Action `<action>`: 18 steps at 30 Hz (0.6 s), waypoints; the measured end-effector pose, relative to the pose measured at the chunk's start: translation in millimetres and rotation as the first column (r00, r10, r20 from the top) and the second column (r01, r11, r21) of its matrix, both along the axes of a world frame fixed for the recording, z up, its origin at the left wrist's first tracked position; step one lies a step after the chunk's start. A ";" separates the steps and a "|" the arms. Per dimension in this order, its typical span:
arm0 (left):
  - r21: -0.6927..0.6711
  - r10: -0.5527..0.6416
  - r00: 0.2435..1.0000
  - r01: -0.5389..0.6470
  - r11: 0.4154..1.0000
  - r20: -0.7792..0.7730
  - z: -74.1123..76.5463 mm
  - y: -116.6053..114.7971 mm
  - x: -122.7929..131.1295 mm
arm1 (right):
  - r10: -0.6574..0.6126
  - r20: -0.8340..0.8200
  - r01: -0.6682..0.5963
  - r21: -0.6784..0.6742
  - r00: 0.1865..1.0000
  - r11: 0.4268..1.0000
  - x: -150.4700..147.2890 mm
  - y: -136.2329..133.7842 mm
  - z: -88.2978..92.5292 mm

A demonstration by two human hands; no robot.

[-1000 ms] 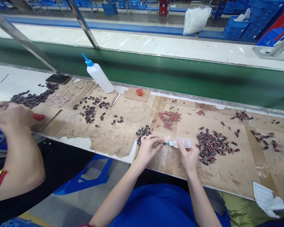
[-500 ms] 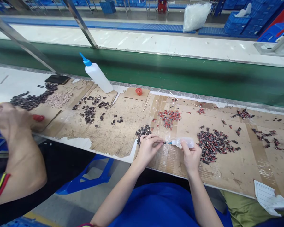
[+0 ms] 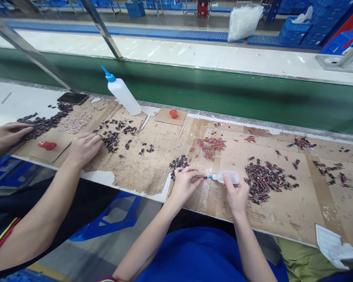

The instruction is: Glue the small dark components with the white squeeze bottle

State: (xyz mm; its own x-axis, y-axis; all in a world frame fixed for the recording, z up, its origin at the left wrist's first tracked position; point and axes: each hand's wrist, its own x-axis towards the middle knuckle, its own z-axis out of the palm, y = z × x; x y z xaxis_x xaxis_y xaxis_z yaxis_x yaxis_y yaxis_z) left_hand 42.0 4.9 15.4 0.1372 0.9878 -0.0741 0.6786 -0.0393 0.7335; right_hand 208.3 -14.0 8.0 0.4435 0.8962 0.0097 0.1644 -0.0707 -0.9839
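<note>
Between the fingertips of my left hand (image 3: 187, 183) is a small black part (image 3: 205, 178), pinched so that its end sticks out to the right. My right hand (image 3: 236, 192) is closed around a small clear squeeze bottle (image 3: 230, 177). The bottle lies nearly level, its blue needle tip (image 3: 210, 177) at the end of the black part; whether they touch is too small to tell. Behind my left hand is a pile of black parts (image 3: 179, 162). Right of the bottle spreads a larger pile of black and red parts (image 3: 260, 181). Small red pieces (image 3: 211, 147) lie farther back.
A co-worker's hands (image 3: 86, 148) are at the left, by black parts (image 3: 111, 141) and a red object (image 3: 47, 145). A tall white bottle with a blue nozzle (image 3: 124, 96), a red cap (image 3: 173, 114) and a phone (image 3: 72, 98) stand or lie along the back. Behind runs a green belt (image 3: 194, 86).
The co-worker's hands have parted, one reaching right to the black parts, the other left. My right hand and the squeeze bottle have shifted slightly left; my left hand has hardly moved.
</note>
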 end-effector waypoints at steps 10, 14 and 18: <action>0.082 -0.129 0.991 0.132 0.988 -0.047 -6.4 2.1 -3.8 | 0.034 0.129 -0.023 -0.084 0.991 0.996 17.6 5.0 0.4; 0.167 -0.027 1.000 0.028 0.986 -0.007 -8.2 -7.0 -25.4 | -0.030 0.661 0.081 -0.046 0.750 0.996 25.0 9.4 18.3; 0.228 0.048 0.995 -0.067 0.971 0.086 -8.9 -16.3 -51.9 | 0.032 0.854 -0.153 0.056 0.520 0.987 11.0 29.8 26.8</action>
State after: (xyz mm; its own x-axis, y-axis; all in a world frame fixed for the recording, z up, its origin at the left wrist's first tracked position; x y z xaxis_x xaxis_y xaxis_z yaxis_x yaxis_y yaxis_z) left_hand -10.0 -11.4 6.5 0.0762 0.9834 0.1648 0.6245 -0.1759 0.7610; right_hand 219.3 15.7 34.8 0.0856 0.8970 0.4336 0.9231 0.0924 -0.3733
